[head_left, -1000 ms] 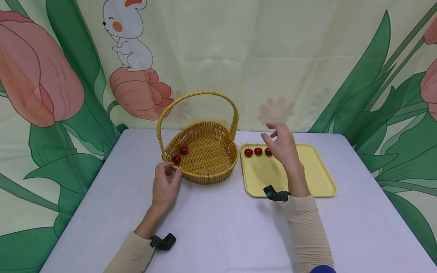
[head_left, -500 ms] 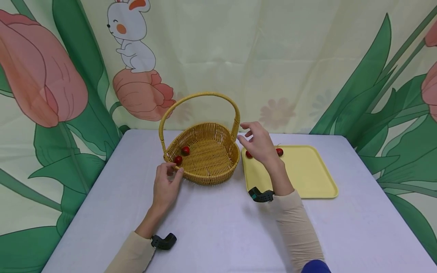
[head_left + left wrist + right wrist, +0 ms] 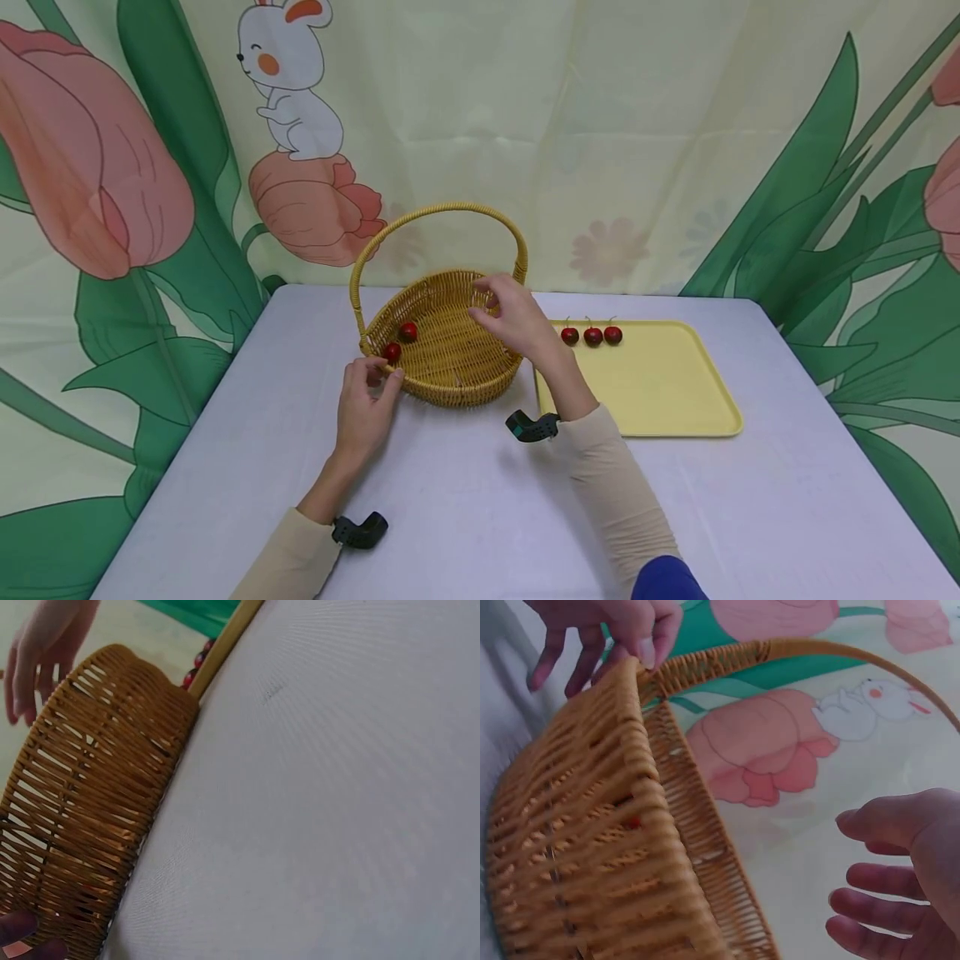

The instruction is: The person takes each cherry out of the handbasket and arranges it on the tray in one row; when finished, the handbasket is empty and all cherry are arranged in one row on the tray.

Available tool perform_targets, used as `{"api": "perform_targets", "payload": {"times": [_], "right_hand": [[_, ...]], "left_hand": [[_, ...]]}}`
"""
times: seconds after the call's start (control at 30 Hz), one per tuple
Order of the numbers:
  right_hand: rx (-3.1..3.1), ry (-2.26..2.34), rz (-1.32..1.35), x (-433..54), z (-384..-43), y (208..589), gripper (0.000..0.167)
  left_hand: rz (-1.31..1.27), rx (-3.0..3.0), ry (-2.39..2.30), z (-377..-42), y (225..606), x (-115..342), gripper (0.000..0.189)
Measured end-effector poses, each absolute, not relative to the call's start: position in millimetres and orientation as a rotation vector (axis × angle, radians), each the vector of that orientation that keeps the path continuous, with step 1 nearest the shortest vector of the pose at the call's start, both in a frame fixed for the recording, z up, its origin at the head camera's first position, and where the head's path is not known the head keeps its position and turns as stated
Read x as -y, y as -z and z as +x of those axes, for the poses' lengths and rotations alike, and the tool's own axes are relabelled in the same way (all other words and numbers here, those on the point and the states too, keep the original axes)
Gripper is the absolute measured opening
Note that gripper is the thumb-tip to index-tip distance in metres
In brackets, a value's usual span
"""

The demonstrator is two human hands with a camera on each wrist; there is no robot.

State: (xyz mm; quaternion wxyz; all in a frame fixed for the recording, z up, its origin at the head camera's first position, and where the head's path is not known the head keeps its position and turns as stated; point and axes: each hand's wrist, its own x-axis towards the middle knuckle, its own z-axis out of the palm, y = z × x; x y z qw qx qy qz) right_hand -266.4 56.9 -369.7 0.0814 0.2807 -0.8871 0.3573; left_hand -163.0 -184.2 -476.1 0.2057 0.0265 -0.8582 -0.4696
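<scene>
A wicker basket (image 3: 457, 387) with an arched handle stands on the table, with two red cherries (image 3: 407, 332) at the left of its inside. My left hand (image 3: 366, 408) pinches the basket's near left rim; in the right wrist view its thumb and finger close over the woven edge. My right hand (image 3: 512, 318) hovers over the basket's right side, thumb and fingers apart. Nothing shows between these fingers in the right wrist view. Beside the basket, a yellow tray (image 3: 645, 392) carries a row of cherries (image 3: 593, 336) with stems along its far edge; my right wrist covers its left corner.
A white cloth (image 3: 450, 500) covers the table. Behind it hangs a printed curtain (image 3: 637, 167) with tulips and a rabbit. The basket's tall handle (image 3: 450, 206) arches over its opening, near my right hand.
My right hand has moved left from above the tray to over the basket, uncovering cherries on the tray. My left hand keeps its hold on the rim.
</scene>
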Motion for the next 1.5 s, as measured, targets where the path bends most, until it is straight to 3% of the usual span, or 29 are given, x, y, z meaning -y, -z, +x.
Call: {"api": "perform_targets", "payload": {"times": [0.93,1.5], "right_hand": [[2.845,-0.999,1.056,27,-263,402,0.045],[2.958,-0.644,1.178,66,-261,413,0.045]], "left_hand": [[0.066,2.370,1.329,-163,475,186,0.029],[0.072,2.359,1.353,-166,476,187,0.025]]}}
